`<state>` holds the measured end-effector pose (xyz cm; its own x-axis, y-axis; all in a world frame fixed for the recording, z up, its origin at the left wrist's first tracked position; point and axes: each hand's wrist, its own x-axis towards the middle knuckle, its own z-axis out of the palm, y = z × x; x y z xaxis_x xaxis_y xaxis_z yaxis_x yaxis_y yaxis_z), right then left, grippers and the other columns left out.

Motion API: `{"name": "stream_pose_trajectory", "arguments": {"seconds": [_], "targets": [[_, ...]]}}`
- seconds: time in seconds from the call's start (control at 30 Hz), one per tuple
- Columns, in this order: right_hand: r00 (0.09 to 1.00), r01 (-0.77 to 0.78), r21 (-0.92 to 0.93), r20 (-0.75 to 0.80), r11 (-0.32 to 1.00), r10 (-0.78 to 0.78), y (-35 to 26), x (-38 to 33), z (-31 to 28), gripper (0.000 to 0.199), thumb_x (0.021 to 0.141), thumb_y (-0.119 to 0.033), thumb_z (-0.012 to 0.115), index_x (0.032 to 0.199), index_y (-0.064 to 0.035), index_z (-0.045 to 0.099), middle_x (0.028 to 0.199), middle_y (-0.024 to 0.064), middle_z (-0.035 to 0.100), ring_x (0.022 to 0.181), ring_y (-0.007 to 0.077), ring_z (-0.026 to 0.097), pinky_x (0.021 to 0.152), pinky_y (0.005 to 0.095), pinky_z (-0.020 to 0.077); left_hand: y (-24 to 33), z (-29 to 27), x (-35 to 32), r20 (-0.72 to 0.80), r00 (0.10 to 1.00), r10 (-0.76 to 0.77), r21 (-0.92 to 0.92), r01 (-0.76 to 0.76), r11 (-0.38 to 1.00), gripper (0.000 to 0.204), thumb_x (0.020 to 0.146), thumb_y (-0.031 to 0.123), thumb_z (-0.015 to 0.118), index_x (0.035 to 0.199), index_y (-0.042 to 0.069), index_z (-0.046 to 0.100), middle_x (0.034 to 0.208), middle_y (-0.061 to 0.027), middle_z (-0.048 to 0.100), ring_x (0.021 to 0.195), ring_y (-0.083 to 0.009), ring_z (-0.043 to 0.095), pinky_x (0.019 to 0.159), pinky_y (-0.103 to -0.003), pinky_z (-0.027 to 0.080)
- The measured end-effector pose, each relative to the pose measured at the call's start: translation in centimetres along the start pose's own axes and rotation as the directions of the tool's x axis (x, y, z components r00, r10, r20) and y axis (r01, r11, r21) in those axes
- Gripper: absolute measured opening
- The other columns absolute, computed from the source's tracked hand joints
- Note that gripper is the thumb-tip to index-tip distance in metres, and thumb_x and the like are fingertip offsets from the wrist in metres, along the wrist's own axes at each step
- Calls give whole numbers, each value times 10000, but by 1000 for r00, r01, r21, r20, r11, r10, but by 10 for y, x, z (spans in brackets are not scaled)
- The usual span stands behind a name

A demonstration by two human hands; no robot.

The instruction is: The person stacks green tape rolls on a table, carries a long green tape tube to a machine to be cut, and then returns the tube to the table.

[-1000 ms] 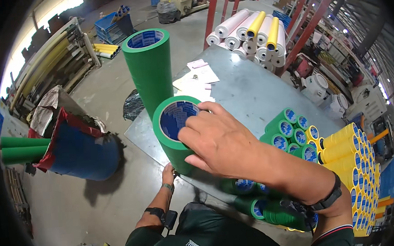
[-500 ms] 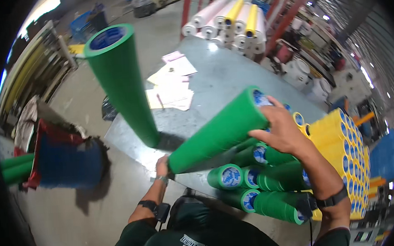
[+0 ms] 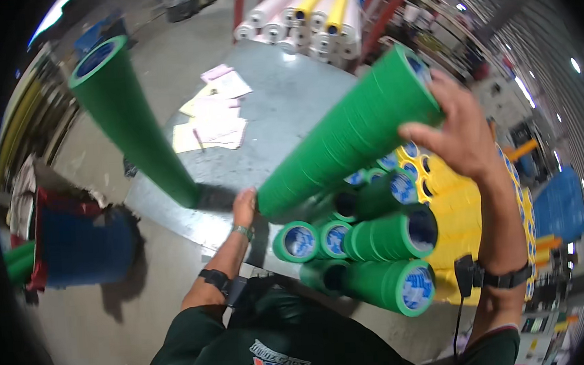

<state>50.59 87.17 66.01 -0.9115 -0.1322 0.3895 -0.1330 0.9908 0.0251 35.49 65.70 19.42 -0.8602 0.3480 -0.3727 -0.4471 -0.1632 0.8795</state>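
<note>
A long green stack of tape rolls (image 3: 349,129) leans steeply between my two hands, its cut rings showing as fine lines. At its upper end my right hand (image 3: 461,128) grips the rim, thumb on the near side and fingers over the core end. My left hand (image 3: 245,207) is closed against the lower end, close to the table (image 3: 287,96); its fingertips are partly hidden behind the stack. To the left, another tall green tape log (image 3: 134,122) stands upright on the table. Several shorter green tape stacks (image 3: 382,237) lie on their sides below the held one.
Yellow tape rolls (image 3: 450,206) are piled to the right. Paper slips (image 3: 214,117) lie on the table, with white, pink and yellow rolls (image 3: 295,15) stacked beyond its far end. A blue bin (image 3: 88,238) stands at the left and a blue container (image 3: 560,209) at the right.
The held green stack has been tilted more upright, its upper end raised by my right hand. My left hand stays at its lower end. The whole view has shifted somewhat.
</note>
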Motion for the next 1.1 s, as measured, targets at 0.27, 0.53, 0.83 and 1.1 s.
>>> {"name": "stream_pose_trajectory", "arguments": {"seconds": [0.27, 0.53, 0.83, 1.1], "targets": [[901, -424, 90, -63, 901, 430, 12, 17, -122, 285, 742, -151, 753, 964, 6, 664, 818, 119, 693, 747, 239, 664, 741, 390, 540, 107, 149, 5, 311, 950, 33, -73, -11, 997, 423, 912, 377, 586, 1235, 107, 544, 818, 32, 581, 654, -83, 567, 646, -300, 522], [810, -571, 16, -151, 821, 566, 55, 26, -156, 336, 724, -102, 779, 1023, 7, 670, 894, 122, 693, 829, 193, 655, 786, 369, 540, 98, 272, 38, 629, 776, -58, 118, -21, 993, 410, 905, 306, 600, 1237, 69, 564, 878, -10, 612, 719, -88, 554, 659, -287, 505], [651, -743, -158, 54, 650, 757, 81, 24, -137, 349, 739, -193, 746, 1023, -1, 677, 958, 154, 699, 887, 245, 661, 805, 362, 531, 152, 325, 17, 952, 302, 47, 194, -717, 670, 801, 729, 345, 788, 1359, -6, 439, 1204, -195, 603, 1077, -283, 594, 929, -382, 467], [623, -760, -188, 63, 622, 780, 87, 20, -135, 377, 739, -230, 745, 1039, -15, 670, 987, 156, 698, 892, 255, 663, 802, 363, 535, 187, 371, -26, 917, 125, 379, -119, -820, 560, 1173, 568, 224, 878, 1475, 27, 161, 1361, -217, 479, 1206, -318, 534, 991, -388, 442]]}}
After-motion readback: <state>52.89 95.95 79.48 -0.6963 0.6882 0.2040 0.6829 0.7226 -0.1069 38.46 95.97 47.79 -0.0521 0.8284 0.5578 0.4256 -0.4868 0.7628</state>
